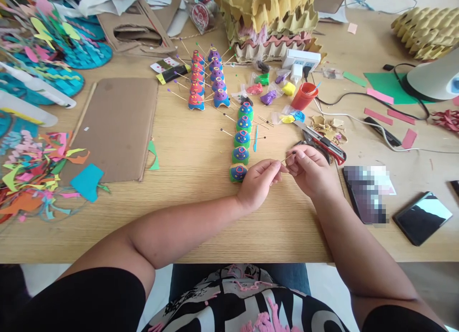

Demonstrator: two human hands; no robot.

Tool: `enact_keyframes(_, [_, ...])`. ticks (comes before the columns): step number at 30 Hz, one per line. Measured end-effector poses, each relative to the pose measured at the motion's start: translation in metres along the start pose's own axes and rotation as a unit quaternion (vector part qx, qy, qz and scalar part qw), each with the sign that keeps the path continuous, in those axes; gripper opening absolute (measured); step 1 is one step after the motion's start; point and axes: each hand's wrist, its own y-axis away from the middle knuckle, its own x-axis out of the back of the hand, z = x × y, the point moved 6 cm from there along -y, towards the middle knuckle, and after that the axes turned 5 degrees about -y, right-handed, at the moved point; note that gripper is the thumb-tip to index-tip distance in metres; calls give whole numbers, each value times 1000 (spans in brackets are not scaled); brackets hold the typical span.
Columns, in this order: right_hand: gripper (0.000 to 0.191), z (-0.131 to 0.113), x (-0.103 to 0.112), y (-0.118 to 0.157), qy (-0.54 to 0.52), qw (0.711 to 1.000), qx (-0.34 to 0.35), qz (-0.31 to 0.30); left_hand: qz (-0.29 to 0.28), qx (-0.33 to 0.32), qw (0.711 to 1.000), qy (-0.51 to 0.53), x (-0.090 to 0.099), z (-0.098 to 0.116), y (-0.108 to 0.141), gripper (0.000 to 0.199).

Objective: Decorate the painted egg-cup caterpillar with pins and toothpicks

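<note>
My left hand (pixel 258 182) pinches one end of a thin toothpick (pixel 286 159). At its other end, a small black ball sits between the thumb and fingers of my right hand (pixel 311 170). Just left of my left hand stands a green and blue egg-carton caterpillar (pixel 241 139), its bumps dotted and ringed in clay. Toothpicks with black tips lie beside it, as does a small blue modelling tool (pixel 256 138). Farther back are a red caterpillar (pixel 197 85) and a purple caterpillar (pixel 218 78), both with ball-tipped sticks poking out.
A red utility knife (pixel 324 143) lies beyond my right hand, near an orange cup (pixel 304 96) and bags of coloured clay (pixel 268 97). Two phones (pixel 423 218) rest at right. Cardboard (pixel 114 131) and paper scraps (pixel 32 179) lie left; egg trays (pixel 272 16) are stacked behind.
</note>
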Motion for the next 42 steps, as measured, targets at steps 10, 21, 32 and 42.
enact_keyframes(10, [31,3,-2,1,-40,999,-23,-4,1,-4,1000,9,0,0,0,42])
enact_keyframes(21, [35,-6,1,0,35,998,38,21,1,-26,999,-34,1,3,1,40])
enact_keyframes(32, [36,-10,3,1,60,997,45,37,-2,-40,998,-53,0,6,2,44])
enact_keyframes(42, [32,-9,7,6,127,986,103,40,-7,-39,998,-54,0,6,3,40])
